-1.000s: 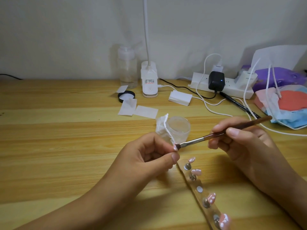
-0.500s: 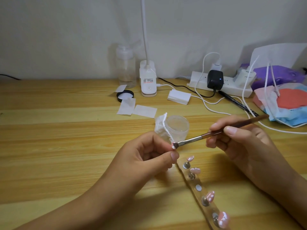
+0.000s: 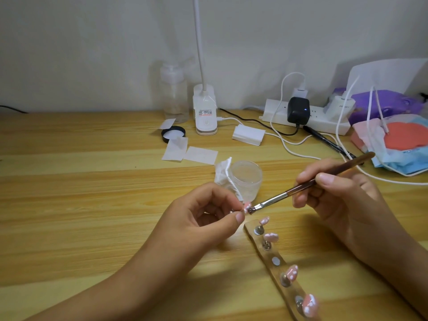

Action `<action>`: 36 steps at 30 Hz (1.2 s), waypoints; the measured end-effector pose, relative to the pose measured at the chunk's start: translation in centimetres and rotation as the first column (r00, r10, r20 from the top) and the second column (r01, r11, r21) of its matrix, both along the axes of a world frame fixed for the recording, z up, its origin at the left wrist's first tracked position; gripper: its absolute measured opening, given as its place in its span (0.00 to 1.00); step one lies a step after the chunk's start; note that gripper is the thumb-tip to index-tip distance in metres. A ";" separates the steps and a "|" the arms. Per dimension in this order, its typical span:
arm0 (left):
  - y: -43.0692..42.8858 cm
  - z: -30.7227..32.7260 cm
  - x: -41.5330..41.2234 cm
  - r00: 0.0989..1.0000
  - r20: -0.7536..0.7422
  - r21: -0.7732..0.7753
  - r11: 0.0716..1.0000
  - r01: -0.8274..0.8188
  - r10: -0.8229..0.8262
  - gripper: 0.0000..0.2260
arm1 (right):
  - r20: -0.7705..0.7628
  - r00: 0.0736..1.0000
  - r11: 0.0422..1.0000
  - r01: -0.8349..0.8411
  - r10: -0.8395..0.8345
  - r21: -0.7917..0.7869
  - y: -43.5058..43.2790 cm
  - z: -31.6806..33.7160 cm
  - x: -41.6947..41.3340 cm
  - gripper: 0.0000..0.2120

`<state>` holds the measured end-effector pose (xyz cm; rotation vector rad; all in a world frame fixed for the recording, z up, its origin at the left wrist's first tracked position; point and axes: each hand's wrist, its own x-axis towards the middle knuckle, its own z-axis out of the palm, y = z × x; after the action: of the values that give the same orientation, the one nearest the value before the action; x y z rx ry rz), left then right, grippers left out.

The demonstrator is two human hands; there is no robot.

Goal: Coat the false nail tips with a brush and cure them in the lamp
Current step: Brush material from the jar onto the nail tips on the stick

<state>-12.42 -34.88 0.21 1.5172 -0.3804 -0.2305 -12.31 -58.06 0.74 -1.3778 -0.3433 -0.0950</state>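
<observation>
My left hand (image 3: 203,218) pinches a small pink false nail tip (image 3: 247,206) on its stand between thumb and fingers. My right hand (image 3: 340,200) grips a brown-handled brush (image 3: 308,184) like a pen; its bristle end touches the held tip. Just below lies a clear strip holder (image 3: 274,269) with several pink, white-dotted nail tips (image 3: 291,272) on metal pegs and one bare magnet spot. A small clear jar (image 3: 246,179) stands behind the hands beside a crumpled white wipe (image 3: 223,172). The white clip-on lamp (image 3: 205,112) stands at the back by the wall.
The wooden table (image 3: 81,193) carries a clear pump bottle (image 3: 173,93), a black lid (image 3: 173,134), white paper squares (image 3: 201,155), a white power strip (image 3: 305,117) with chargers and trailing cables, a black pen (image 3: 328,142), and packets and face masks (image 3: 403,144) at the right.
The view shifted slightly. Both hands stayed in place; the brush tip keeps stroking over the nail tip pinched in my left hand.
</observation>
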 end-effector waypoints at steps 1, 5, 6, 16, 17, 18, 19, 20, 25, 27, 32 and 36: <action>0.0 0.0 0.0 1.000 0.001 0.002 1.000 0.001 -0.001 0.03 | -0.002 1.000 1.000 -0.008 0.008 -0.001 0.0 0.0 0.0 0.10; 0.1 0.0 -0.1 1.000 0.004 0.010 1.000 0.002 -0.002 0.02 | -0.021 0.999 0.999 0.029 -0.030 -0.023 0.0 -0.3 0.1 0.11; 0.1 0.0 -0.1 1.000 0.004 0.011 1.000 0.001 -0.001 0.02 | -0.030 0.998 0.998 0.058 -0.058 -0.027 0.0 -0.3 0.2 0.13; 0.1 0.0 -0.1 1.000 -0.003 0.024 1.000 -0.008 0.008 0.02 | -0.039 0.999 0.999 0.012 -0.013 -0.031 0.2 0.0 -0.1 0.12; 0.1 0.0 -0.1 1.000 -0.002 0.027 1.000 -0.009 0.009 0.02 | -0.038 0.998 0.998 0.047 -0.049 -0.039 0.2 -0.1 0.0 0.13; 0.1 -0.1 -0.1 1.000 -0.003 0.028 1.000 -0.010 0.010 0.02 | -0.038 0.995 0.995 0.092 -0.094 -0.041 0.1 -0.2 0.2 0.13; 0.1 -0.1 -0.1 1.000 -0.006 0.028 1.000 -0.011 0.011 0.02 | -0.041 0.990 0.990 0.133 -0.135 -0.039 0.0 -0.2 0.3 0.13; 0.1 -0.1 -0.1 1.000 -0.009 0.027 1.000 -0.012 0.012 0.02 | -0.044 0.986 0.987 0.157 -0.158 -0.030 -0.1 -0.3 0.4 0.13; 0.0 0.0 -0.1 1.000 -0.019 0.023 1.000 -0.004 0.005 0.02 | -0.023 1.000 1.000 0.002 -0.002 0.008 -0.1 0.0 0.1 0.10; 0.0 0.0 -0.2 1.000 -0.022 0.020 1.000 -0.005 0.006 0.02 | -0.025 1.000 1.000 0.008 -0.009 -0.024 0.0 -0.2 0.1 0.09; 0.0 0.1 -0.2 0.999 -0.035 -0.006 1.000 -0.008 0.007 0.02 | -0.039 0.995 0.995 0.095 -0.094 0.026 -0.2 -0.2 0.5 0.13; 0.0 0.1 -0.2 0.999 -0.035 -0.006 1.000 -0.008 0.008 0.03 | -0.027 0.999 0.999 -0.040 0.040 0.011 0.0 0.0 0.0 0.10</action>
<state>-12.60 -34.88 0.35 1.5068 -0.3465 -0.2491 -12.26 -58.10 0.71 -1.3603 -0.3474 -0.0447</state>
